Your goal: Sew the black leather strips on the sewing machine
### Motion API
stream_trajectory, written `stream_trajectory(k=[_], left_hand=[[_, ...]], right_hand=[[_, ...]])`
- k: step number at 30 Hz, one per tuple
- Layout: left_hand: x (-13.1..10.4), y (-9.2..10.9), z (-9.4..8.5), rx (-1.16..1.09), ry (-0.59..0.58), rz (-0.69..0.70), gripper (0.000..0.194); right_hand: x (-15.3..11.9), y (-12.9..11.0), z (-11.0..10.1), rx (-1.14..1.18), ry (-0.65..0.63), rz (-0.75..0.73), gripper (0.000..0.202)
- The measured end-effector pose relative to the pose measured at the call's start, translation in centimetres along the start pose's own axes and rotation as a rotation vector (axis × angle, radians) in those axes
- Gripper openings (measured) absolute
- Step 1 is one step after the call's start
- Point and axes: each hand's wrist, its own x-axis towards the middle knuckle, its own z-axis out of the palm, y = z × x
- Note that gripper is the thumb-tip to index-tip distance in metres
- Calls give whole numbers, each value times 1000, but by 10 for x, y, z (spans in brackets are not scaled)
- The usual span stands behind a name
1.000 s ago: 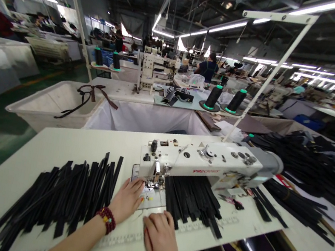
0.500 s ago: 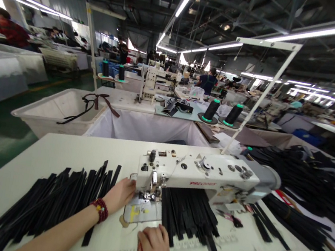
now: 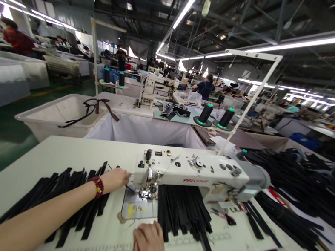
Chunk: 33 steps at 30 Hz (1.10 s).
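Observation:
My left hand (image 3: 115, 179), with a beaded bracelet (image 3: 97, 186) at the wrist, is at the left end of a white sewing machine (image 3: 191, 175). Its fingers are closed on a black strip (image 3: 130, 189), a short length of which shows towards the presser foot (image 3: 145, 193). My right hand (image 3: 149, 243) rests on the table in front of the needle plate (image 3: 136, 211), fingers loosely bent and holding nothing visible. Many black strips (image 3: 183, 210) lie under the machine arm. Another row of black strips (image 3: 48, 191) lies left, partly hidden by my left forearm.
Small scissors or snips (image 3: 225, 217) lie right of the strips under the arm. A ruler scale (image 3: 90, 248) runs along the table's front edge. Behind stand a white bin (image 3: 56, 112) and thread cones (image 3: 205, 114). Dark fabric (image 3: 310, 176) is heaped at right.
My left hand has moved left, away from the presser foot, and a bit of black strip now shows between them. My right hand stays at the front of the table. The view has shifted slightly.

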Motion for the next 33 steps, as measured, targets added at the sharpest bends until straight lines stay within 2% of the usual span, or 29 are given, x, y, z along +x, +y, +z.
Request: stream_trajectory(k=[3,5,6,8,10,12,14,16,19,23,28,33], left_hand=[[-31,4,-30,-12,-45,-72,21],[-53,20,-42,-52,-29,-163,15],[-63,33,-42,-105,-13,-228,13],[-78,64,-30,-507,-18,-463,17],[-85,94,-4,-875,-51,-594,29],[-85,113,24,-1041,-32,-639,37],[-81,118,45,-1077,-2,-656,40],[-78,114,56,-952,62,-602,35],[-77,103,63,-571,133,-392,28],[-80,99,73,-205,103,-182,38],[-77,98,82,-74,13,-117,46],[-72,94,81,-74,-30,-115,46]], right_hand=[[2,-6,-12,25,0,-25,32],[3,-13,-16,23,43,-89,42],[4,-18,-17,14,76,-120,46],[6,-28,-18,-15,147,-173,46],[7,-33,-20,-30,179,-235,38],[5,-31,-23,-28,162,-315,30],[0,-21,-26,-41,135,-360,30],[-8,-7,-26,-78,129,-361,32],[-15,9,-21,-121,122,-334,35],[-9,11,-6,-113,136,-286,34],[-2,8,8,-65,232,-192,30],[-10,12,14,-80,137,-156,23]])
